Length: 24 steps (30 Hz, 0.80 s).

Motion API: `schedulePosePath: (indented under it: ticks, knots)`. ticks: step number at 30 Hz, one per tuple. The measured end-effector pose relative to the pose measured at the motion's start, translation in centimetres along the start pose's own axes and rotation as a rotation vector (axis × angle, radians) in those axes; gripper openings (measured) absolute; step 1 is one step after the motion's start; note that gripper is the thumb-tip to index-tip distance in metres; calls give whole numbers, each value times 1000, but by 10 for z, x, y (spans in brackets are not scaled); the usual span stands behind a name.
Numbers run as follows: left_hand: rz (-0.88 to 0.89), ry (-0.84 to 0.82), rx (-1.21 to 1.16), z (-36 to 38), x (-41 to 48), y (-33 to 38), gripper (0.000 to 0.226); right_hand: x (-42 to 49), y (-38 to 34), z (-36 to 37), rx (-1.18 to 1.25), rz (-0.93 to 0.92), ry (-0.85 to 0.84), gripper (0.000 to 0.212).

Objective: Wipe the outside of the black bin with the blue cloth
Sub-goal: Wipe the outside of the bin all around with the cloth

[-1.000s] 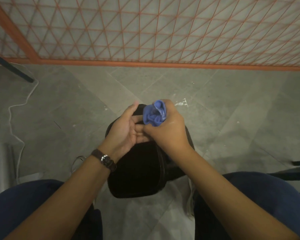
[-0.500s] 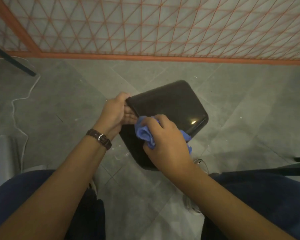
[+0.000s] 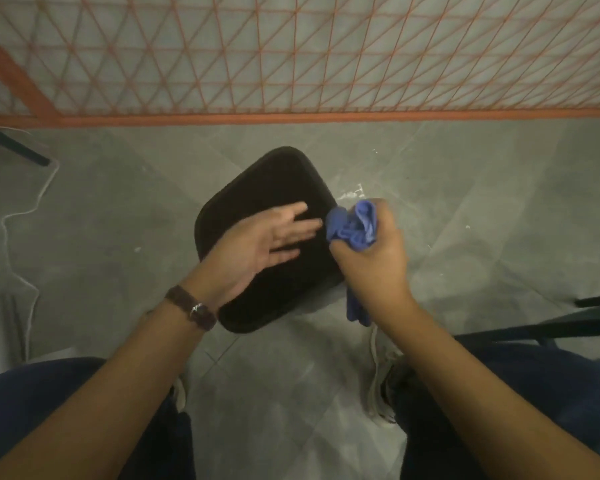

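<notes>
so the black bin (image 3: 267, 202) got flipped, flat side up now. left hand (image 3: 257, 244) went from gripping to splayed flat, right hand (image 3: 371, 258) still balled around the blue cloth (image 3: 352, 226) at its edge, probably that side next.

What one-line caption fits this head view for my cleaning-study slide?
Left hand spread open over the black bin, right hand clutching the bunched blue cloth at its edge.

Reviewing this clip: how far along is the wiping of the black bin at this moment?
Done: cannot be judged, as the black bin shows no visible dirt or wipe marks. In hand: the left hand lies open and flat on the broad dark face that is turned up, while the right hand grips the bunched blue cloth at the bin's right edge. Left: the faces turned away from the camera cannot be checked.
</notes>
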<state>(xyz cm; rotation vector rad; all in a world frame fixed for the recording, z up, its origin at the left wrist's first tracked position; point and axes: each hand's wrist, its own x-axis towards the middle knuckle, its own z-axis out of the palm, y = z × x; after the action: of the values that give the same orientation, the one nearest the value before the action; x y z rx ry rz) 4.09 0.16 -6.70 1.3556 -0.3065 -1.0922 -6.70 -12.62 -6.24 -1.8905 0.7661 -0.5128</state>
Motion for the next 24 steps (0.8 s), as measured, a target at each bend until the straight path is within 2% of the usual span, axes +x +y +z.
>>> schedulePosePath:
  ticks: [3, 5, 8, 10, 12, 14, 16, 18, 21, 24]
  knots:
    - [-34, -92, 212, 23, -14, -21, 30, 29, 6, -7, 71, 165, 17, 20]
    - [58, -91, 444, 29, -22, -33, 25, 39, 9, -9, 56, 191, -33, 21]
    - [214, -61, 987, 21, -23, -42, 34, 46, 8, -10, 48, 183, -60, 18]
    - [279, 6, 1110, 18, -18, -48, 42, 48, 6, -12, 56, 182, -65, 17]
    - [375, 114, 1079, 18, -13, -52, 52, 48, 0, -11, 110, 168, -88, 16]
    - [463, 257, 963, 17, -11, -52, 48, 47, -8, -7, 118, 115, -131, 18]
    - [458, 409, 811, 14, -5, -46, 45, 45, -14, -5, 20, 29, -140, 18]
    - [349, 548, 607, 12, 2, -33, 40, 46, -12, -16, -36, -25, -66, 19]
    - [128, 700, 280, 7, 10, -19, 31, 47, -10, -54, -50, -7, 46, 23]
    - [-44, 701, -4, 2, 19, -4, 34, 46, 3, -90, -109, -21, 81, 29]
